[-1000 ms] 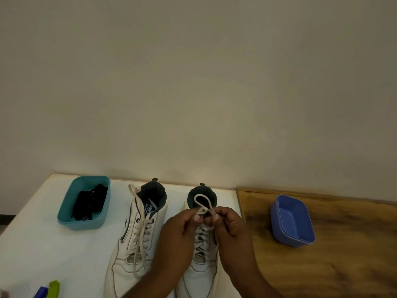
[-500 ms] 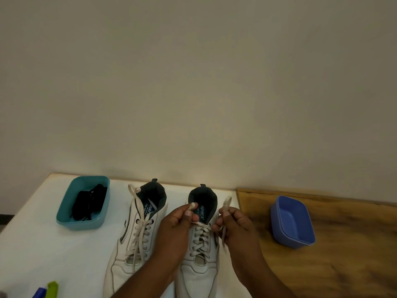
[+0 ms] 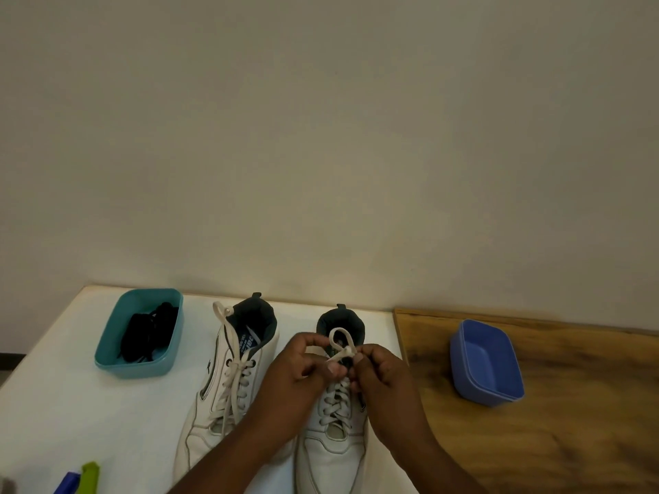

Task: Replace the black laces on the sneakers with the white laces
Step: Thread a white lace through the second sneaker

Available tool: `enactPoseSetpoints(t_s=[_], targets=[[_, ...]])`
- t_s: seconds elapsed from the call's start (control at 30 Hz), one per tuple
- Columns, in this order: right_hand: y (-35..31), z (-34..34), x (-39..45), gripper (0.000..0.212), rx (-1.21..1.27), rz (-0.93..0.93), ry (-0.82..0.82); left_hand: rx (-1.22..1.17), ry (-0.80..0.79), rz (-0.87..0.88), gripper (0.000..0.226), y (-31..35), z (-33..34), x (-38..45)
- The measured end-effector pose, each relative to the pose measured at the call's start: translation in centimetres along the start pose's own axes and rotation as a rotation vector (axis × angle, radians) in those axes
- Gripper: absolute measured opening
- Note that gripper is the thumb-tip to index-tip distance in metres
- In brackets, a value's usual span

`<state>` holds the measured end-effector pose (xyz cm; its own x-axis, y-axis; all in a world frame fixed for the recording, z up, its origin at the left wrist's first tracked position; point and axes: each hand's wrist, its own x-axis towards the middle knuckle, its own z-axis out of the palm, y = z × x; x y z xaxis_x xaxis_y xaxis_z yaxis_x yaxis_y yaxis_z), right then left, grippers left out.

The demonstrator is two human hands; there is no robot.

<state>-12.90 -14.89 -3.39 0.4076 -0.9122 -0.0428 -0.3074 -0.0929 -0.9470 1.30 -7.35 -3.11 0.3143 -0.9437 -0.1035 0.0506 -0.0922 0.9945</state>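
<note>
While my left hand [image 3: 303, 372] and right hand [image 3: 383, 376] pinch the white lace [image 3: 338, 345] into a loop, black laces [image 3: 148, 336] fill the teal tub [image 3: 107, 354], left of frame.

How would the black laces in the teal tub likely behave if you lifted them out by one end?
The black laces lie in a tangled heap, so they are probably floppy and would dangle. They look thin, so likely light. Being bunched in the teal tub, they may come out snagged together.
</note>
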Motion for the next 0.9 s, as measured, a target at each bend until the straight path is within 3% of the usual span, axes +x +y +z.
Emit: enactPoseSetpoints(t_s=[0.1,0.27,0.47,0.63,0.77,0.9], targets=[[0.5,0.0,0.1,0.029,-0.007,-0.001,-0.004,0.012,0.056,0.033,0.007,-0.2,0.0,0.0],[0.5,-0.1,-0.2,0.026,-0.037,-0.059,-0.064,0.054,0.052,0.053,0.01,0.0,0.1,-0.1],[0.8,-0.9,-0.2,0.026,-0.209,-0.206,-0.127,0.093,0.015,0.027,0.042,0.1,0.1,-0.1],[0.9,-1.3,-0.1,0.027,-0.335,-0.277,-0.178,0.098,0.101,0.037,0.022,-0.6,0.2,-0.3],[0.9,-0.7,-0.3,0.023,-0.429,-0.294,-0.086,0.127,0.232,0.055,0.007,-0.5,0.8,-0.4],[0.3,-0.6,-0.9,0.018,-0.353,-0.314,0.014,0.21,0.3,0.056,0.019,-0.5,1.3,-0.4]])
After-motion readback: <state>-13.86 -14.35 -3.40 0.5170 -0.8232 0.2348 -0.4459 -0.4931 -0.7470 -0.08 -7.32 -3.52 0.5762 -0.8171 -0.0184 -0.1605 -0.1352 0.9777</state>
